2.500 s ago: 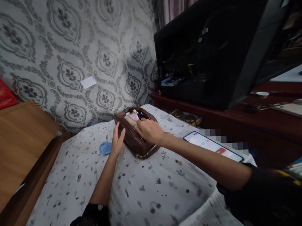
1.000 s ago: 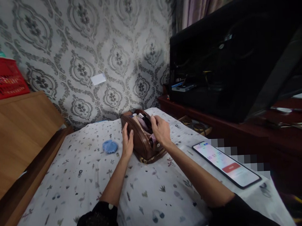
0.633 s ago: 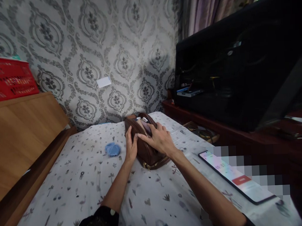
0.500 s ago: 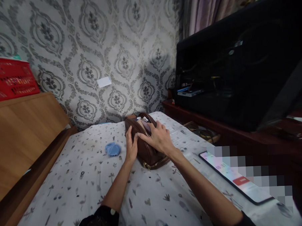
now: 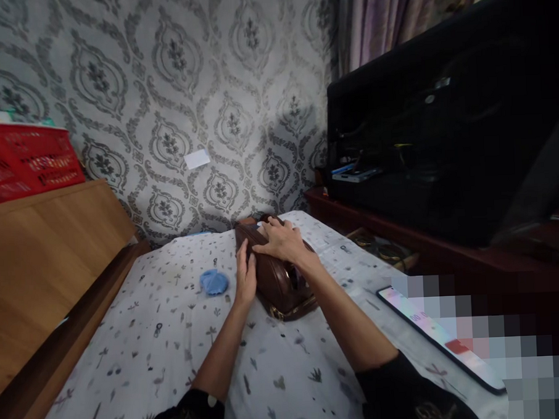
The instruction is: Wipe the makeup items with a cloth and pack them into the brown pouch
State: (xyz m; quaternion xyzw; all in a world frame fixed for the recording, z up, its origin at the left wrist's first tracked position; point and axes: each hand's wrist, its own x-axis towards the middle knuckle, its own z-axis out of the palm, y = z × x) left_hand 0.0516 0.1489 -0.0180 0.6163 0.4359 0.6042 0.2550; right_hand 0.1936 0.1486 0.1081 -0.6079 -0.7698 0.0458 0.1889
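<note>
the brown leather zip bag (image 5: pixel 274 282) sits on the printed white sheet (image 5: pixel 174 344) near the wall. the left hand (image 5: pixel 246 277) rests against the bag's left side, fingers straight and loosely parted. the right hand (image 5: pixel 284 241) spreads wide over its top. a crumpled blue cloth (image 5: pixel 213 282) lies left of the bag; a lit phone (image 5: pixel 416 316) lies to the right.
</note>
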